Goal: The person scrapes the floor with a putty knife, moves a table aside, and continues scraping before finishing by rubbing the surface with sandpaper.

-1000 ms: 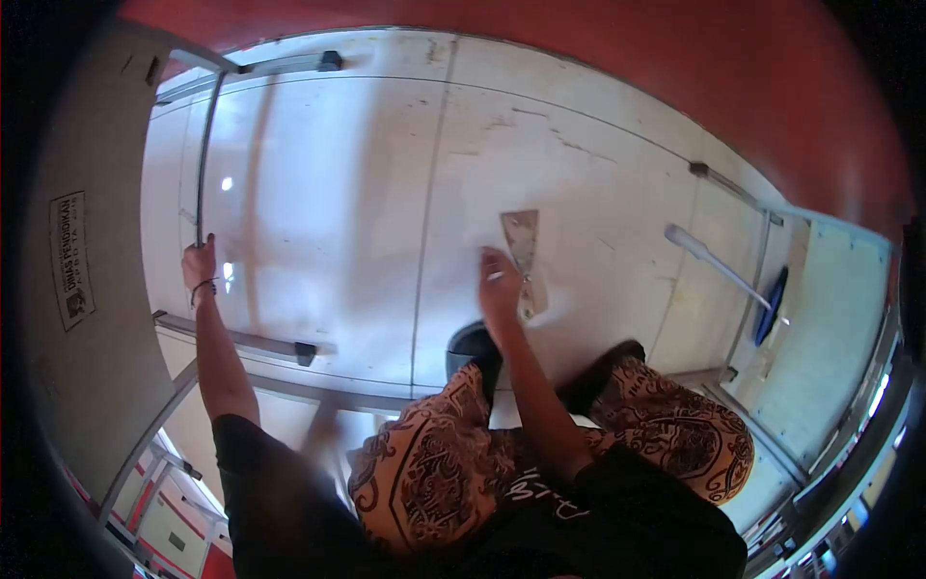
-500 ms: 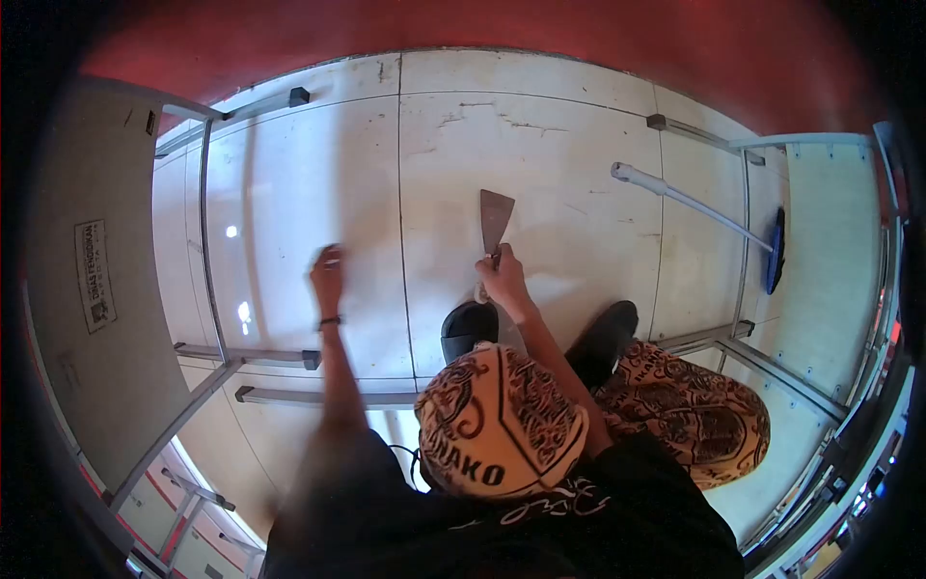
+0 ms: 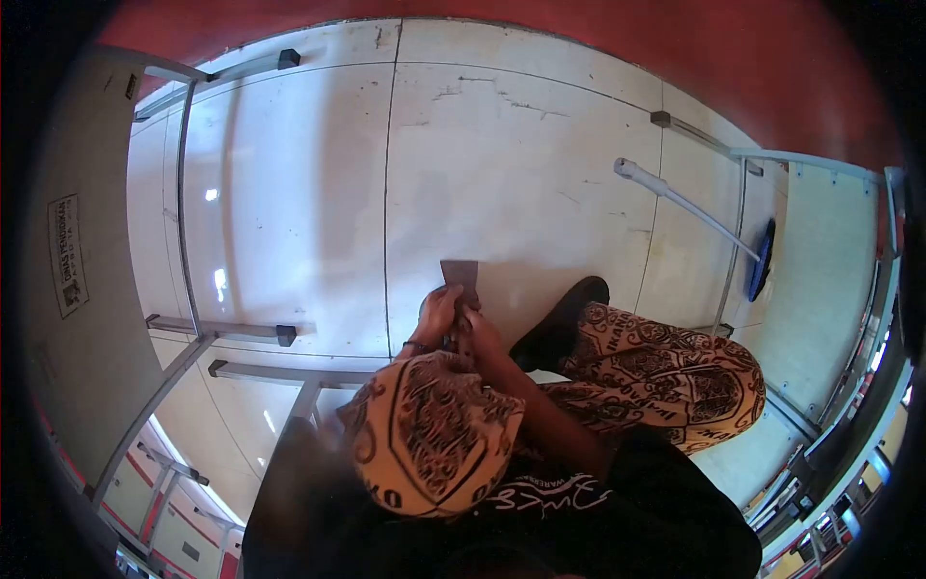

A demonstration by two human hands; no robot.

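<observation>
Bright daylight glares off the pale floor; fisheye bends the dark-vignetted edges, and the lower foreground is blurred.

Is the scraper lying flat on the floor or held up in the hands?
Held: both hands, left hand and right hand, wrap the scraper handle, blade toward the floor.
</observation>
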